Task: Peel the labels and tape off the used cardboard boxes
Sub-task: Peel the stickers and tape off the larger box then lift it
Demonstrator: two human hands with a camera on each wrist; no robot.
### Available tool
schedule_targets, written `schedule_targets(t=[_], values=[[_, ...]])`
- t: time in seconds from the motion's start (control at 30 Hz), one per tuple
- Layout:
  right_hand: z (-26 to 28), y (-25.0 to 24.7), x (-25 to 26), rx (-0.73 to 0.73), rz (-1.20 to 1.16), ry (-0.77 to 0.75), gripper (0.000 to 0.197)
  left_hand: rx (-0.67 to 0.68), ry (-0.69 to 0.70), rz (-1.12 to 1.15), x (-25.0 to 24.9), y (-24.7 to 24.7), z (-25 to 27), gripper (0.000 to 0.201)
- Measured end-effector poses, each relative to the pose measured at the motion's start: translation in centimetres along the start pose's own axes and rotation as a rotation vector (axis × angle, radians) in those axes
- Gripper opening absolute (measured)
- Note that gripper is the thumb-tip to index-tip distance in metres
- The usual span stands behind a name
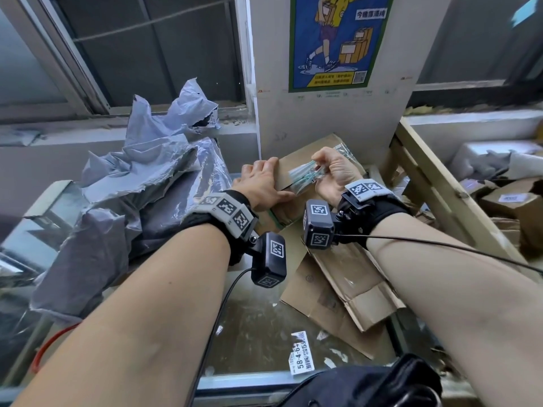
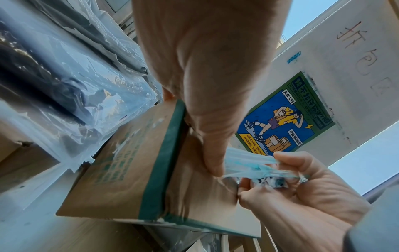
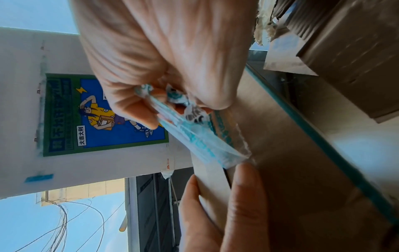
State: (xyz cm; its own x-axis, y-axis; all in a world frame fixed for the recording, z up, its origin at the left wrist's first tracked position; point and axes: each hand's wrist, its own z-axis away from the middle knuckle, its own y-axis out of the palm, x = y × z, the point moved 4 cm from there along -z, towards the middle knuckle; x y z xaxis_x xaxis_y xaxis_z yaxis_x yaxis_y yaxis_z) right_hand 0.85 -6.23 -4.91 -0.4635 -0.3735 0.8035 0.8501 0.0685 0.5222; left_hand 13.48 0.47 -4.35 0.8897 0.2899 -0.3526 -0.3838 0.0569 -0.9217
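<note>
A brown cardboard box (image 1: 296, 163) with green printed edges lies against the white pillar. My left hand (image 1: 261, 183) holds its left edge, thumb on the top face and fingers on the far side. My right hand (image 1: 332, 171) pinches a crumpled strip of clear, blue-printed tape (image 1: 305, 176), stretched taut from the box top. The left wrist view shows the thumb of my left hand (image 2: 205, 68) pressing the box (image 2: 129, 162) right where the tape (image 2: 248, 162) lifts off. In the right wrist view my right hand (image 3: 162, 59) bunches the tape (image 3: 198, 139) in its fingers.
Grey plastic mailer bags (image 1: 141, 177) are heaped on the left. Flattened cardboard (image 1: 338, 289) and a torn label (image 1: 301, 355) lie on the glass surface in front. A wooden rack (image 1: 435, 186) with more boxes (image 1: 514, 207) stands at the right. A poster (image 1: 338, 39) hangs on the pillar.
</note>
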Motion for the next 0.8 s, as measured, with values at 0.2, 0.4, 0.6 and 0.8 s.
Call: schedule_targets(t=[0.2,0.4,0.6,0.8], values=[[0.6,-1.2,0.5,-0.041,-0.055,0.115,0.032,0.009,0.001,0.008,-0.1,-0.1,0.2,0.085],[1.0,-2.0,3.3,-0.038,0.444,0.15,0.031,0.017,-0.027,0.002,0.1,0.0,0.0,0.08],[1.4,-1.9,4.3,-0.04,0.672,0.175,0.026,0.019,-0.045,0.001,-0.1,0.1,-0.1,0.084],[1.1,-3.7,6.3,-0.226,1.004,-0.088,0.028,0.012,-0.045,-0.008,0.0,0.1,0.2,0.083]])
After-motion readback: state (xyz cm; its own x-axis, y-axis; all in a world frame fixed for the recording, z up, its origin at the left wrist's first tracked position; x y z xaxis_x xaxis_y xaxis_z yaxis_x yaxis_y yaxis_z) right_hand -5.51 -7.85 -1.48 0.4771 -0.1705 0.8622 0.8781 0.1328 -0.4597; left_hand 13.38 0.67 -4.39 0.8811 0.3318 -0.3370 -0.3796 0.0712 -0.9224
